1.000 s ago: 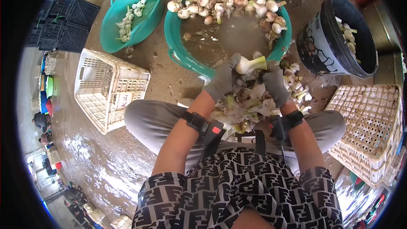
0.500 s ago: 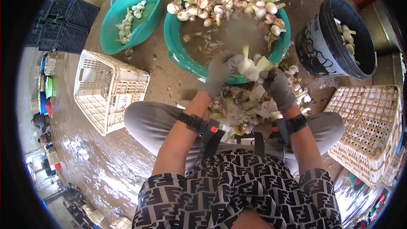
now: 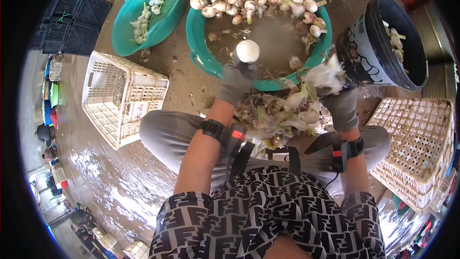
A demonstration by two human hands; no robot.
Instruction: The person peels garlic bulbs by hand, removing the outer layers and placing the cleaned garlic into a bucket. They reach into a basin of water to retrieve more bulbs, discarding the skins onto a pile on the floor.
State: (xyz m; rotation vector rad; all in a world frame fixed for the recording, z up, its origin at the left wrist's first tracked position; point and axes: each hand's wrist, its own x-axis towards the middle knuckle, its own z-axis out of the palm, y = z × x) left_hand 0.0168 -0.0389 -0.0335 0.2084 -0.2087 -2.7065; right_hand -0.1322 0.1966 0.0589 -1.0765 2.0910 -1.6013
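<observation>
My left hand (image 3: pixel 236 80), in a grey glove, grips a clean white garlic bulb (image 3: pixel 247 51) above the near side of a green tub (image 3: pixel 196 50). My right hand (image 3: pixel 341 108), also gloved, is to the right over the peelings, closed on loose garlic skins (image 3: pixel 327 75) that are blurred by motion. Inside the tub, unpeeled garlic bulbs (image 3: pixel 273 0) are heaped along the far side, with murky liquid on the near side. A pile of garlic peelings (image 3: pixel 280 117) lies between my legs and the tub.
At the upper left, a second green basin (image 3: pixel 167 29) holds several white bulbs. A white plastic crate (image 3: pixel 143 91) stands left of my knee, another crate (image 3: pixel 407 134) on the right. A black bucket (image 3: pixel 373 62) with garlic stands at the right. Black crates (image 3: pixel 79 24) are stacked far left.
My hands have moved apart. The left one has gone slightly left with the bulb; the right one has swung right with skins pulled off the bulb.
</observation>
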